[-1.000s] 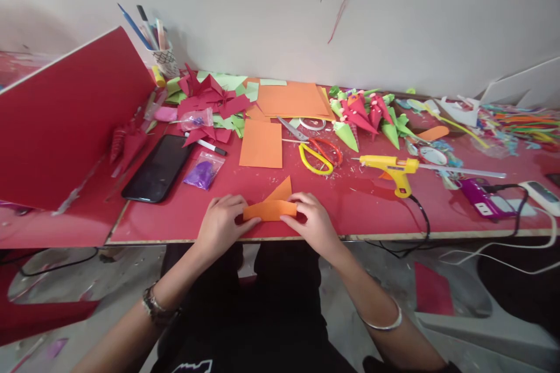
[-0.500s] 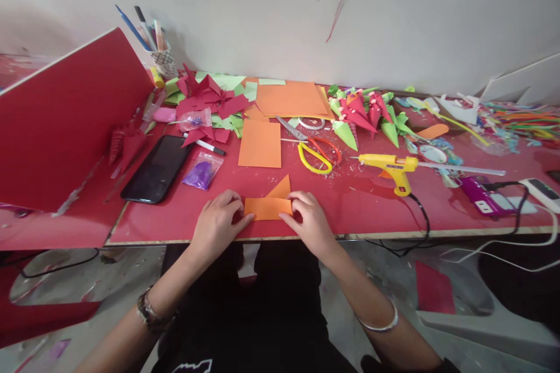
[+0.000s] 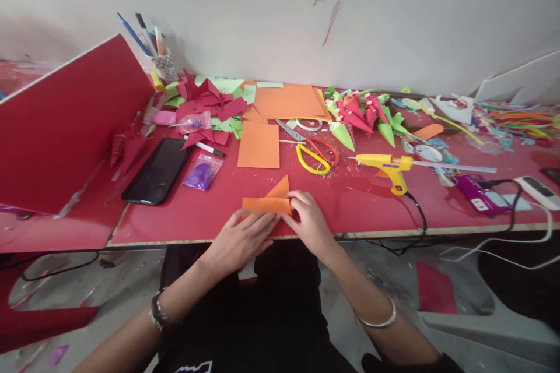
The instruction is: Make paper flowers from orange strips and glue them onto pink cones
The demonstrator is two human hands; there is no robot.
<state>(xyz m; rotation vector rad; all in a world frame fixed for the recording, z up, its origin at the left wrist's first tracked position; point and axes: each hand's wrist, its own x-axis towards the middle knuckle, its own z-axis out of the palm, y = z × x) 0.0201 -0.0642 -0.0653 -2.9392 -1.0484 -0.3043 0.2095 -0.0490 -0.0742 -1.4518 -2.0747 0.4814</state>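
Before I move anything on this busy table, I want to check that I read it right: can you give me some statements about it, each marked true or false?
1. The left hand and right hand both touch the folded paper. True.
2. The scissors lie left of the glue gun. True.
3. The phone lies between the scissors and the glue gun. False: it lies left of the scissors, near the purple bag.
4. The cup has pens standing in it. True.
5. The right hand holds the glue gun. False: it is at the folded paper, and neither hand touches the glue gun.
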